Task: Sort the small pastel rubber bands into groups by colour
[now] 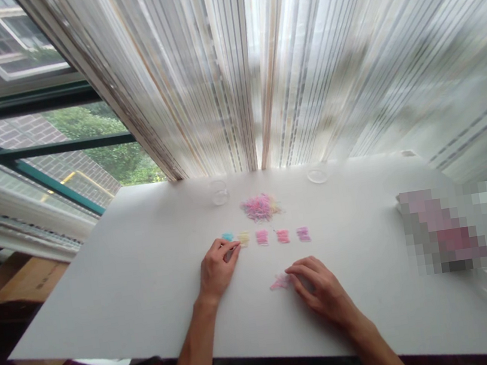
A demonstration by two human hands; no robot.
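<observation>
My left hand (219, 265) is closed in a pinch at the left edge of a yellow group of thin pieces (244, 239); what is between its fingertips is too small to make out. A blue group (227, 236) lies just beyond those fingers. Pink (262, 238), coral (283, 236) and purple (304, 234) groups continue the row to the right. My right hand (319, 286) rests on the table, thumb and forefinger drawn together at a small loose heap of pink pieces (279, 282). Behind the row is a larger mixed pastel pile (260, 206).
A clear round container (220, 193) stands behind the pile on the left, and a clear round lid (317, 176) lies to the right. A blurred-out pinkish object (447, 232) is on the white table (141, 293) at right. Sheer curtains (228, 76) hang along the far edge.
</observation>
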